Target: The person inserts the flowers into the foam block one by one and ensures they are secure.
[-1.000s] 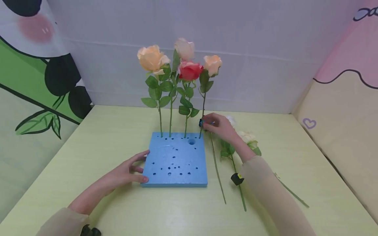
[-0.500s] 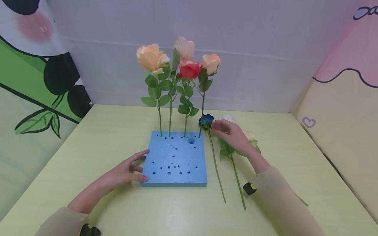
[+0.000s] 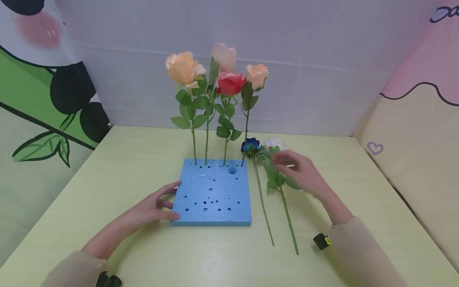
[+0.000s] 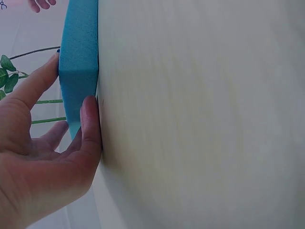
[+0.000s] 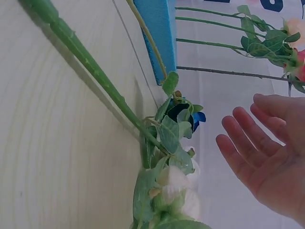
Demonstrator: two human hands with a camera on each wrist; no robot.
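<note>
My left hand (image 3: 152, 209) touches the left side of the blue foam block (image 3: 224, 191). Its thumb lies at the near corner, its fingers spread along the edge. Four-sided and pierced with holes, the block bears several upright roses along its far edge: a large peach rose (image 3: 182, 68), a pale pink rose (image 3: 224, 57), a red rose (image 3: 230, 83) and a smaller peach rose (image 3: 257, 76). My right hand (image 3: 303, 173), fingers loosely bent and holding nothing, hovers by a lying white rose (image 3: 275, 144). A blue rose (image 3: 250, 144) lies left of it.
Another whitish rose (image 5: 171, 183) lies among leaves in the right wrist view; in the head view my right hand covers its bloom. Green stems (image 3: 289, 223) stretch toward the near side of the table (image 3: 215, 259). A pale cloth wall (image 3: 308, 87) stands behind.
My right hand has moved right and nearer, away from the smaller peach rose's stem, past the blue rose, which is now uncovered. My left hand has stayed at the foam block.
</note>
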